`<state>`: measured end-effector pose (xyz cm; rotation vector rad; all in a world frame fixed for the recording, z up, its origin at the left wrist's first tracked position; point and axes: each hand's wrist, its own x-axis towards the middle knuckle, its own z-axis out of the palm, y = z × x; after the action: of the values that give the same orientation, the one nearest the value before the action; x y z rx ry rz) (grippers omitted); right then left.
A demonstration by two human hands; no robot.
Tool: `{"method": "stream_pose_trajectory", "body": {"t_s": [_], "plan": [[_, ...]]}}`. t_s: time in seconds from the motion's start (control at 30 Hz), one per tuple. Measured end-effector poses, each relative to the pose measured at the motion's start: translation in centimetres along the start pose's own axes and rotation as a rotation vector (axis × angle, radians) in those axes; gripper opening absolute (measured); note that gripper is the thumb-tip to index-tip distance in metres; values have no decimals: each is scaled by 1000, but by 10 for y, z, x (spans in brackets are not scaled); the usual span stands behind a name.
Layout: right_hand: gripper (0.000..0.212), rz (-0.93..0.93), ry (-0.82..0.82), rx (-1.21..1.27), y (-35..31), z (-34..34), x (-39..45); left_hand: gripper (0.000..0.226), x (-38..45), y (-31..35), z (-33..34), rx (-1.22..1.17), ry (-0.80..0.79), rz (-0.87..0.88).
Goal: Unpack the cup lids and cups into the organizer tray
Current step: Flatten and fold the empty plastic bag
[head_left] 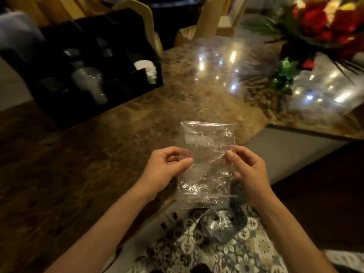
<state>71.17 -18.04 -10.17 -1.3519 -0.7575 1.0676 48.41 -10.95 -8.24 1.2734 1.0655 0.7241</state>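
Note:
A flat, crinkled clear plastic bag [206,146] hangs over the front edge of the marble table [98,150]. My left hand [167,166] pinches its left edge and my right hand [246,166] pinches its right edge. I cannot tell what is inside the bag. The black organizer tray [137,79] stands at the back left, holding clear plastic pieces [88,79] and something white [146,69] in its compartments. Two clear plastic packs lie further back, one in the middle [220,64] and one at the right [325,89].
A bouquet of red flowers [315,22] with green foil lies at the back right. Chair backs [141,14] stand behind the table. A crumpled clear wrapper [220,223] rests on patterned fabric [197,253] below the bag.

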Motion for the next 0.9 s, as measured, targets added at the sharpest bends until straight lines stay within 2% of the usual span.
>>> {"method": "stream_pose_trajectory", "body": {"t_s": [0.13, 0.23, 0.33, 0.43, 0.63, 0.73, 0.8, 0.9], "plan": [[15, 79, 139, 22, 21, -93, -5, 17, 16, -10, 92, 43, -117, -9], [13, 173, 264, -22, 53, -151, -12, 8, 23, -41, 154, 85, -212, -42], [12, 273, 364, -27, 99, -194, -19, 11, 31, -95, 204, 124, -242, -166], [9, 408, 416, -45, 158, -222, -26, 4, 41, -163, 234, 128, -205, -369], [22, 746, 343, -58, 299, -249, -31, 4, 59, -309, 256, 133, -97, -733], [11, 903, 291, -53, 358, -255, -31, 16, 61, -377, 263, 64, -25, -857], [10, 974, 286, -49, 394, -260, -31, 18, 61, -418, 264, -31, 16, -957], [17, 1042, 282, -170, 443, -266, -21, 22, 62, -468, 265, -254, 69, -1119]]}}
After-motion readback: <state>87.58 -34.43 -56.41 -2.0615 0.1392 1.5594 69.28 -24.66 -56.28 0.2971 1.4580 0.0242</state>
